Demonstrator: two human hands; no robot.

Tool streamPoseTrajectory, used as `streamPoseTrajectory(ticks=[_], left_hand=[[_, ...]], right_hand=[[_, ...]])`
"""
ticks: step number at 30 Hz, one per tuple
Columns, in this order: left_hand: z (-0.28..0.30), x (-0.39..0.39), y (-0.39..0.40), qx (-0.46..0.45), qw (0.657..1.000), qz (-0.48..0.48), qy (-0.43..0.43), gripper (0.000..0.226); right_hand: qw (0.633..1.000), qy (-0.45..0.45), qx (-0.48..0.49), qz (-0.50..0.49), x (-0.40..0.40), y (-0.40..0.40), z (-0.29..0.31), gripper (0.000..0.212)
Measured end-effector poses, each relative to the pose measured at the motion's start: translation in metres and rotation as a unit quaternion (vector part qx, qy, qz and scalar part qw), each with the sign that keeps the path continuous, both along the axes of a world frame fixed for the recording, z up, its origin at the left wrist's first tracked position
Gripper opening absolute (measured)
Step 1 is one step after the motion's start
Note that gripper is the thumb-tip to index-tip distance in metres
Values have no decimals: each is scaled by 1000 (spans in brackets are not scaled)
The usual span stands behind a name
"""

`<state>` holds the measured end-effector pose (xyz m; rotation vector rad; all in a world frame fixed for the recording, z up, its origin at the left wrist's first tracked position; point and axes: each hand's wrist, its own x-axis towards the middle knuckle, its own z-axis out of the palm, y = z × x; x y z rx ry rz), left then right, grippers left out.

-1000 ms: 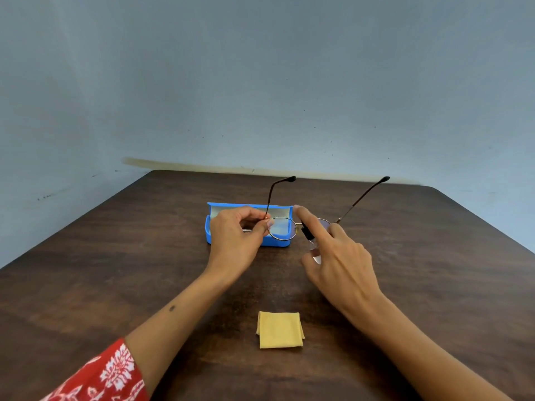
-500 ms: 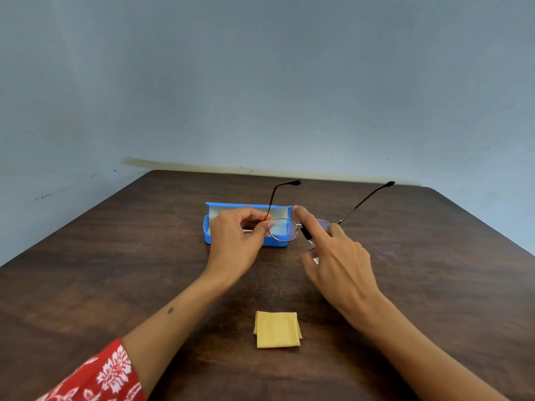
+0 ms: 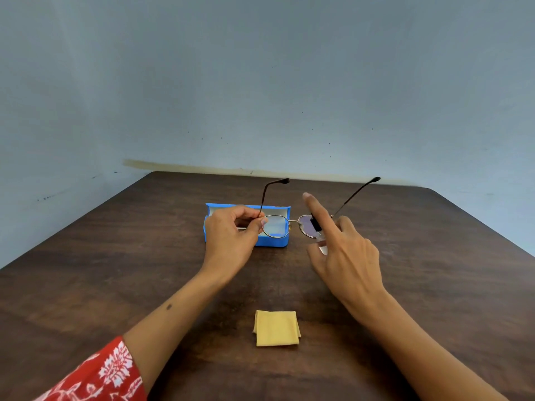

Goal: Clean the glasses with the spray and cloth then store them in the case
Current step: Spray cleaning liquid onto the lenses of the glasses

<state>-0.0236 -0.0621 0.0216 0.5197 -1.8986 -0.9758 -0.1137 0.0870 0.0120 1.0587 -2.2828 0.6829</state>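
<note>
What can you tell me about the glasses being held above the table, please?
The glasses have thin, gold-looking metal rims around two rounded clear lenses, a slim bridge, and dark temple arms with black tips. The arms are unfolded and point away from the person. The frame is held in the air in front of the open blue case. The left hand pinches it at the left hinge; the right hand, holding a small spray bottle, overlaps the right lens.
</note>
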Motion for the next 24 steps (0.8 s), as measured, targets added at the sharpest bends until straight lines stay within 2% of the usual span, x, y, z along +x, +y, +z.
streamPoseTrajectory(ticks=[7, 13, 19, 24], left_hand=[[1, 0, -5, 9, 1000, 18, 5, 13], [3, 2, -3, 13, 1000, 22, 5, 12], [3, 2, -3, 11, 1000, 20, 2, 12], [4, 2, -2, 5, 1000, 19, -2, 14]], right_hand=[[994, -27, 81, -61, -9, 11, 3, 68], [997, -17, 62, -46, -11, 8, 3, 85], [993, -38, 89, -74, -14, 9, 3, 63], [995, -34, 70, -62, -17, 10, 3, 74]])
